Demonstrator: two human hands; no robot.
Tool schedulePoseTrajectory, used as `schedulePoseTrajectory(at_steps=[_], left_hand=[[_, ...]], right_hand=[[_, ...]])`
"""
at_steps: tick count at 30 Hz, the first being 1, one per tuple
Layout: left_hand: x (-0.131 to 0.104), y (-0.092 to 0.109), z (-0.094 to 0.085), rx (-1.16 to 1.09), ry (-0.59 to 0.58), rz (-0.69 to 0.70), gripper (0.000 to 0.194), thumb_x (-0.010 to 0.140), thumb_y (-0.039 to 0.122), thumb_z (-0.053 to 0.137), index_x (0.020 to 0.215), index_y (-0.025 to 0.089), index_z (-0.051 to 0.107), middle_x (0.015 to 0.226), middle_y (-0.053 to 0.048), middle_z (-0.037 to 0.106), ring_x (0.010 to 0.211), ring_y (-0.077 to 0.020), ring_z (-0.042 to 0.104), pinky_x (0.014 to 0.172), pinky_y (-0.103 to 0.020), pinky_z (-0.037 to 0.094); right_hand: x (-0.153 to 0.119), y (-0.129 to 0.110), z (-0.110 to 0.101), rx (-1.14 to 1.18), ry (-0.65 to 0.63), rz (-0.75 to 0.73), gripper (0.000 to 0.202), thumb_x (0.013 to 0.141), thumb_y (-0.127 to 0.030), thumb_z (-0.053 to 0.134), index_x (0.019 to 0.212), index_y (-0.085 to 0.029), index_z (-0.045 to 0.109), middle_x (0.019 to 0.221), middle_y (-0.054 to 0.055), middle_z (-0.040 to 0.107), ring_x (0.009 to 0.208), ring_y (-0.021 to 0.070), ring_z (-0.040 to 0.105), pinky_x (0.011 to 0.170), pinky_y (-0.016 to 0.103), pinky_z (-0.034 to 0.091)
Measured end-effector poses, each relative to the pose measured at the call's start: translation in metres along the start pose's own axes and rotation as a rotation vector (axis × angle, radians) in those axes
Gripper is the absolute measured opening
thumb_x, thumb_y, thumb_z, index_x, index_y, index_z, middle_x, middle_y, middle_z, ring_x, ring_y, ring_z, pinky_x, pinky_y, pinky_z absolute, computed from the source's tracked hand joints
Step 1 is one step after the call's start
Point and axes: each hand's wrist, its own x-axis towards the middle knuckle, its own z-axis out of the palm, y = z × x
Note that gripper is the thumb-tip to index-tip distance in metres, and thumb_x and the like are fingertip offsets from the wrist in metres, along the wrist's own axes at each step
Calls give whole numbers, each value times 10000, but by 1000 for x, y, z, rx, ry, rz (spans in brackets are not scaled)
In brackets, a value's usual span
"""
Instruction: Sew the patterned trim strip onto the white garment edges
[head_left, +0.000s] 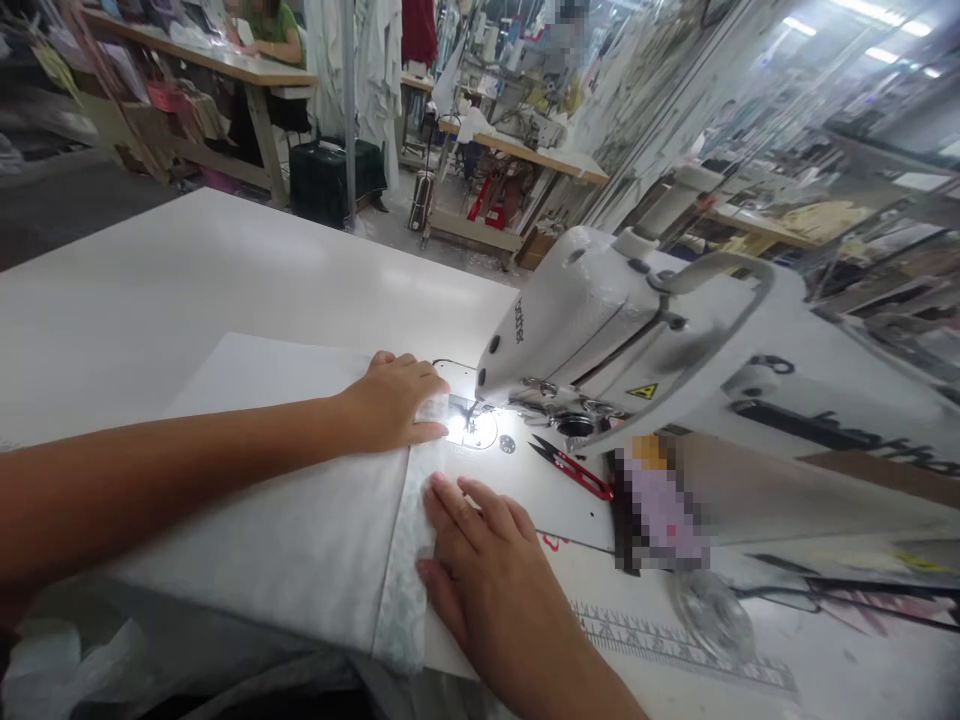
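Left hand (394, 400) and right hand (480, 550) lie flat and open on white fabric (300, 530) at the sewing machine (600, 340) needle; seam apparently under way. Next move likely calls for even feeding along the edge; red snips (574, 468) lie nearby on the surface (150, 290).

Matt cloth on a glossy table, beside enamelled metal

The white fabric (300, 520) looks soft, matt and finely textured; its folded edge strip (409, 560) seems thinner and faintly patterned. The white tabletop (187, 270) is smooth with a dull sheen. The sewing machine (637, 330) has glossy painted metal, and the thread snips (574, 468) have red plastic handles.
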Motion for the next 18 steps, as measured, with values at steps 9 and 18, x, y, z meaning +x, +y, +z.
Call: schedulePoseTrajectory(at_steps=[9,18], left_hand=[[45,-42,-21,84,138,-193,334,988,301,349,851,151,613,896,-36,627,935,-196,519,980,-444,251],[-11,-13,-31,37,107,-35,284,941,227,462,1203,157,545,1312,-50,566,1229,-204,450,1064,-359,328]], right_hand=[[-2,-6,-3,69,-11,42,441,949,-338,504,1343,-144,537,1447,21,462,1232,310,450,984,494,427],[-3,-1,-1,125,7,25,446,949,-339,484,1346,-144,541,1456,9,452,1242,311,446,994,497,431]])
